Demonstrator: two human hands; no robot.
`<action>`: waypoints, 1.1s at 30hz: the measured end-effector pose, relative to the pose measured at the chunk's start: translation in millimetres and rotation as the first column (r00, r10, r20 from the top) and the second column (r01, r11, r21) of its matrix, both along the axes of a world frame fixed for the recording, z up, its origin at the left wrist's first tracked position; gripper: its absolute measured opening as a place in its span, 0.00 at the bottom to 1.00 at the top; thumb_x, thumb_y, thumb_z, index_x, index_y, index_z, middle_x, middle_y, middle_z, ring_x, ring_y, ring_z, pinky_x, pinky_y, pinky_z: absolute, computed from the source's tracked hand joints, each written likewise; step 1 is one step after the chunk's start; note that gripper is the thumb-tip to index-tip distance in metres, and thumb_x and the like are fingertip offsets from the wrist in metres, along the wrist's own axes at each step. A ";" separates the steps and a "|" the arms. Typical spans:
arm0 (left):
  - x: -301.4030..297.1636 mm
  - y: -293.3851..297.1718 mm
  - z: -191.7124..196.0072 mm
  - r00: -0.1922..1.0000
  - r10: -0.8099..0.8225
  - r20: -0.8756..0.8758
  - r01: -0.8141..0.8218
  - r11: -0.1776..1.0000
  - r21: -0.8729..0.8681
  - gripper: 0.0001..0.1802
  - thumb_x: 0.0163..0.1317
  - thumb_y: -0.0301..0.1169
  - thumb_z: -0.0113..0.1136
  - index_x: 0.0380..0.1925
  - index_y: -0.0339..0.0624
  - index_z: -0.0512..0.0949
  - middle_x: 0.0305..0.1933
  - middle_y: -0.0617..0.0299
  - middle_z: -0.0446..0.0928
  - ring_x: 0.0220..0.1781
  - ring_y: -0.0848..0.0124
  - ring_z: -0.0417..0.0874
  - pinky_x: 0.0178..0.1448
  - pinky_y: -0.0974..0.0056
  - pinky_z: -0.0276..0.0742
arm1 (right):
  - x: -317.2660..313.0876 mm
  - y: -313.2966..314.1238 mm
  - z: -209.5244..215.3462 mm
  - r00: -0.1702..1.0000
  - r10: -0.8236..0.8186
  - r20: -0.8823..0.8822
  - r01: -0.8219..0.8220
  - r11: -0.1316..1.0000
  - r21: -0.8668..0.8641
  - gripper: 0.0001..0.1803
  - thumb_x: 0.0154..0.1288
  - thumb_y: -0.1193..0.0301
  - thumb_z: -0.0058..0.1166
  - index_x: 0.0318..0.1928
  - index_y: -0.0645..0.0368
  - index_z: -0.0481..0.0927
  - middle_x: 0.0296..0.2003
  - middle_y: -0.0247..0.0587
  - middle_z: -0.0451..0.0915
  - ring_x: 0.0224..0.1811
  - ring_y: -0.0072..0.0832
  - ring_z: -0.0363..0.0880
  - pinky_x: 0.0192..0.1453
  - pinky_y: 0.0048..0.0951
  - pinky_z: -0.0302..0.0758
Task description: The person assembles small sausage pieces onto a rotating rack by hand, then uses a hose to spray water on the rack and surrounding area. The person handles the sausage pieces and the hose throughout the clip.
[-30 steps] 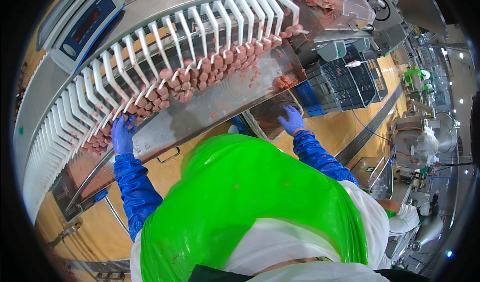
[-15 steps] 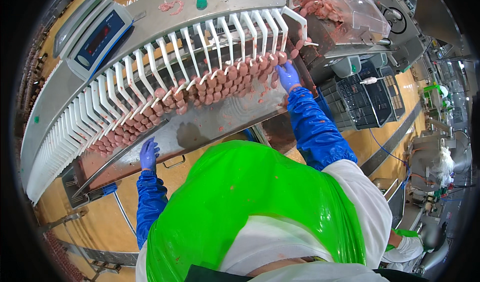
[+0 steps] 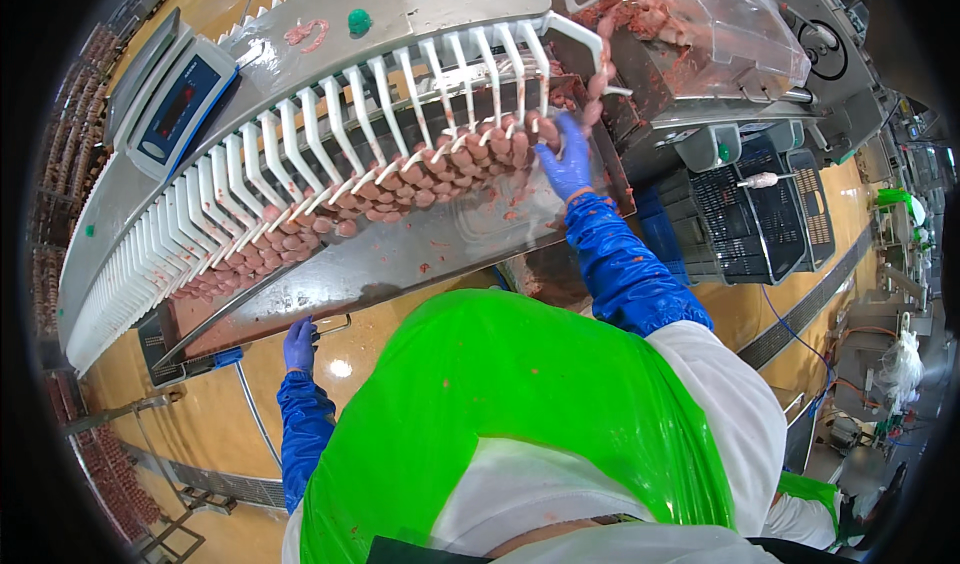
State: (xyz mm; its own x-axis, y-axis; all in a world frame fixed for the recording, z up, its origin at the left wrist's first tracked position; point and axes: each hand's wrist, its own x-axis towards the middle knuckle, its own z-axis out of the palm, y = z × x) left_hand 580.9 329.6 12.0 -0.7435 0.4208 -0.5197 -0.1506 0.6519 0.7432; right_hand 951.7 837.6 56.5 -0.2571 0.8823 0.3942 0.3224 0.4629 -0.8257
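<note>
My right hand (image 3: 567, 162), in a purple glove, is at the right end of a row of linked sausages (image 3: 430, 179). Its thumb and fingers are apart, the fingertips slightly blurred and close to the last links. The links hang in bunches from white hooks (image 3: 385, 99) along a curved conveyor. Beside my right fingers, a single strand of sausage links (image 3: 597, 86) hangs down from the machine side. My left hand (image 3: 299, 345), gloved alike, hovers off the near edge of the metal tray (image 3: 365, 269). Its fingers are loosely bent and hold nothing.
A digital scale (image 3: 180, 104) stands on the steel top at the left, with green knobs (image 3: 359, 21) further right. A clear-covered machine (image 3: 735, 44) with meat scraps is at the far right. Dark plastic crates (image 3: 740, 214) stand right of my forearm. Another person's sleeve (image 3: 800, 519) shows lower right.
My left hand has moved back toward me, off the tray. My right hand has shifted slightly left, its fingers apart. More of the hanging strand shows at the right, and the view has shifted.
</note>
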 end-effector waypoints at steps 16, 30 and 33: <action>44.0 -31.8 -32.6 1.000 -0.021 0.003 0.022 0.997 -0.070 0.18 0.66 0.41 0.52 0.52 0.47 0.77 0.39 0.63 0.80 0.37 0.73 0.79 0.37 0.67 0.72 | 23.4 83.7 -17.1 0.989 0.083 0.120 -0.092 0.993 0.072 0.14 0.61 0.63 0.57 0.44 0.57 0.81 0.32 0.52 0.82 0.36 0.47 0.82 0.41 0.41 0.76; 61.0 -115.2 -67.1 0.997 0.072 -0.042 -0.080 0.966 -0.246 0.18 0.64 0.40 0.54 0.46 0.38 0.80 0.35 0.57 0.81 0.33 0.71 0.81 0.37 0.67 0.75 | 37.1 78.6 32.0 0.996 0.006 -0.094 0.017 0.971 0.238 0.30 0.53 0.70 0.65 0.56 0.64 0.69 0.47 0.43 0.75 0.50 0.32 0.74 0.58 0.34 0.69; 49.8 -92.1 -56.3 0.984 -0.126 -0.128 0.075 0.935 -0.347 0.22 0.63 0.43 0.53 0.42 0.33 0.80 0.38 0.50 0.82 0.38 0.63 0.83 0.46 0.61 0.77 | 37.1 106.3 19.7 0.979 0.188 -0.074 -0.194 0.978 -0.073 0.18 0.64 0.73 0.55 0.54 0.63 0.72 0.41 0.38 0.79 0.44 0.26 0.76 0.53 0.28 0.73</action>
